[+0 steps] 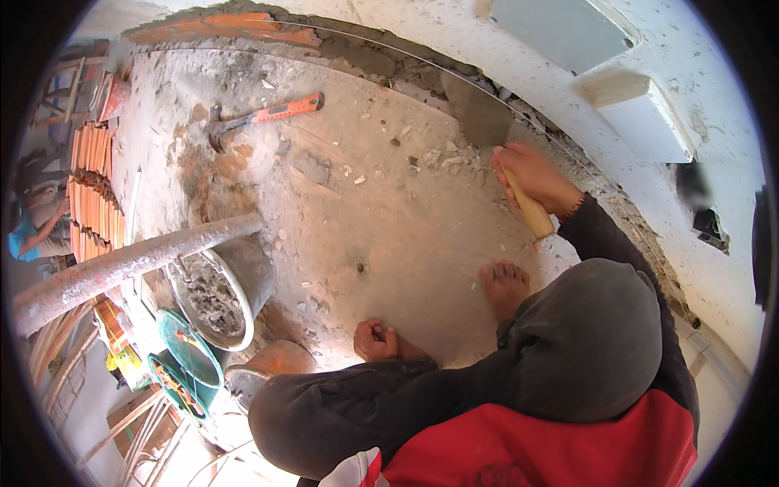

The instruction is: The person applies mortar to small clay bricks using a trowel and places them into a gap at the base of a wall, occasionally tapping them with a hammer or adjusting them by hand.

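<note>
My right hand point(535, 177) grips the wooden handle of a trowel point(531, 209). Its broad grey blade points away from me, over the mortar strip point(381, 65) at the foot of the wall. My left hand point(375, 339) is down by the floor in front of my bent left leg, its fingers curled in, with nothing visible in them. My bare foot point(505, 286) is planted between the two hands. Beyond, on the dusty floor point(389, 243), lies a hammer point(264, 114) with an orange and black handle.
A taut string point(389, 45) follows the wall above some orange bricks point(235, 28). At left, a pole point(138, 264) crosses by a mortar bucket point(260, 272), a green bucket point(191, 349) and stacked bricks point(93, 203). Another person point(36, 227) is at the far left. White boxes point(649, 122) project at right.
</note>
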A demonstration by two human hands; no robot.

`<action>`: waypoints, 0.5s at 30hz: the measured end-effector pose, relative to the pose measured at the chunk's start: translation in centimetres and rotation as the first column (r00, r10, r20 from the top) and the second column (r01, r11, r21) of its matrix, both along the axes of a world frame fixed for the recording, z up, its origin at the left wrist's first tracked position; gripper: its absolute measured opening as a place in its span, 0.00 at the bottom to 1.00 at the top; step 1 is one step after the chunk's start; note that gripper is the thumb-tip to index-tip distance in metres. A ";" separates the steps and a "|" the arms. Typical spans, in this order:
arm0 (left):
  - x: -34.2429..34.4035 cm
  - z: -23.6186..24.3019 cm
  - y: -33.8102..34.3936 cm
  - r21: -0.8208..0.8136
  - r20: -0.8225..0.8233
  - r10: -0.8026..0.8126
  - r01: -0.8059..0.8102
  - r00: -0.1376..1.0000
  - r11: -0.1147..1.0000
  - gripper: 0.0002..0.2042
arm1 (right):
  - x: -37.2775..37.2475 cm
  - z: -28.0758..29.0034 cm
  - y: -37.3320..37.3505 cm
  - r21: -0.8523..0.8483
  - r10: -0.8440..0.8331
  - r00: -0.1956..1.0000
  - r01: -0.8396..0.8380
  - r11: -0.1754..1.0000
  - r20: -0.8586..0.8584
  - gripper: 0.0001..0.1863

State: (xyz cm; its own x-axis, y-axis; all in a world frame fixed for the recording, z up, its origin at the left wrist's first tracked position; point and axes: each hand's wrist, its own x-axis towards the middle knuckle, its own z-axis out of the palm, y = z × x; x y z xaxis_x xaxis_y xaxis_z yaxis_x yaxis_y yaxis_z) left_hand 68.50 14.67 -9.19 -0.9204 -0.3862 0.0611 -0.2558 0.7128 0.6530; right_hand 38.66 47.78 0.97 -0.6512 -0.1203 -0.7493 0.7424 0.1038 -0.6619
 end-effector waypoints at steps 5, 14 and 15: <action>-0.2 0.4 0.2 0.010 0.002 0.015 -0.015 1.000 1.000 0.13 | 2.6 1.9 1.5 0.061 0.006 1.000 -0.007 0.998 0.007 0.14; -0.2 0.3 0.2 0.037 0.037 0.022 -0.023 0.999 0.999 0.13 | 2.7 0.2 2.8 0.076 0.003 0.999 -0.006 0.997 0.035 0.14; -0.4 0.4 0.2 0.032 0.036 0.022 -0.023 0.999 0.999 0.13 | 2.9 0.2 3.3 0.112 0.020 0.999 -0.023 0.993 0.029 0.14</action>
State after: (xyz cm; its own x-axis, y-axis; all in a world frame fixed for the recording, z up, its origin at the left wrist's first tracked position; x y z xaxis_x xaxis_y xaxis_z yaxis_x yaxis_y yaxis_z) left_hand 68.13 14.92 -8.79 -0.9128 -0.4081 0.0157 -0.2948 0.6851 0.6661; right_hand 41.59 51.09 1.12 -0.6281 -0.0478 -0.7767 0.7571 0.1928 -0.6241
